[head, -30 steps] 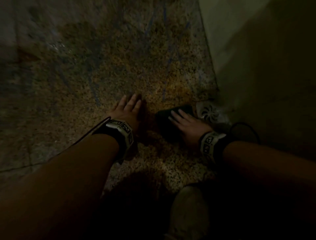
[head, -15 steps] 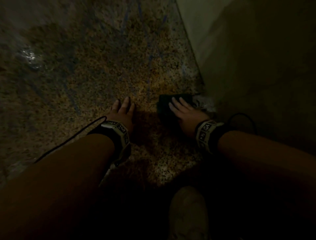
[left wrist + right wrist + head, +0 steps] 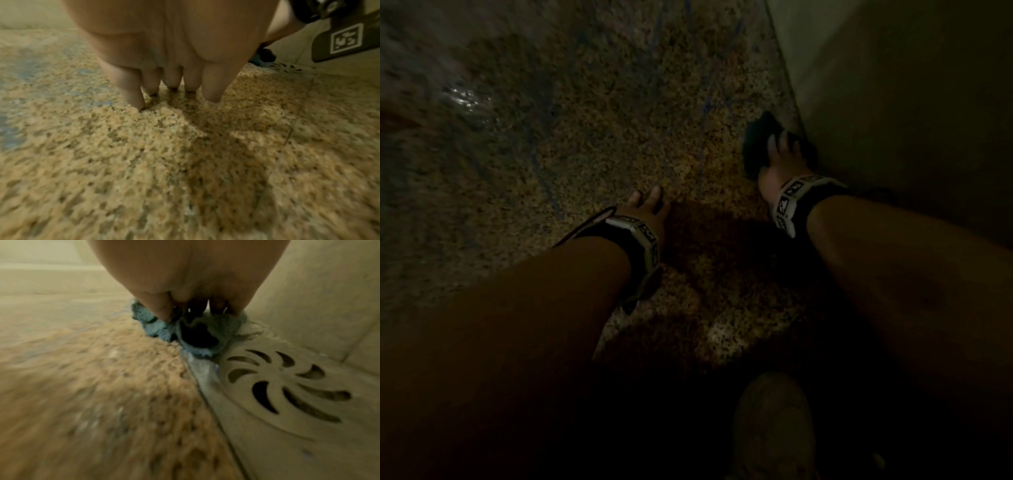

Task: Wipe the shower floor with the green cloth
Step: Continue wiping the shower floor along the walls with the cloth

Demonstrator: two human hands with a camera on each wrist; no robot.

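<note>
The green cloth [image 3: 755,147] lies bunched on the speckled shower floor [image 3: 585,137], right against the wall. My right hand [image 3: 782,142] presses down on it with fingers spread over the top. In the right wrist view the cloth [image 3: 156,331] is crumpled under the fingertips of my right hand [image 3: 197,309], just beyond the drain. My left hand [image 3: 647,202] rests on the bare floor to the left, holding nothing. In the left wrist view its fingertips [image 3: 174,86] touch the stone.
A round metal drain cover [image 3: 283,386] with curved slots sits in the floor beside the tiled wall [image 3: 893,85], close behind the cloth. A wet, shiny patch [image 3: 465,97] shows at the far left. A shoe [image 3: 774,421] stands at the bottom.
My right hand has pushed the cloth forward along the wall, past the drain. The left hand stays planted on the floor.
</note>
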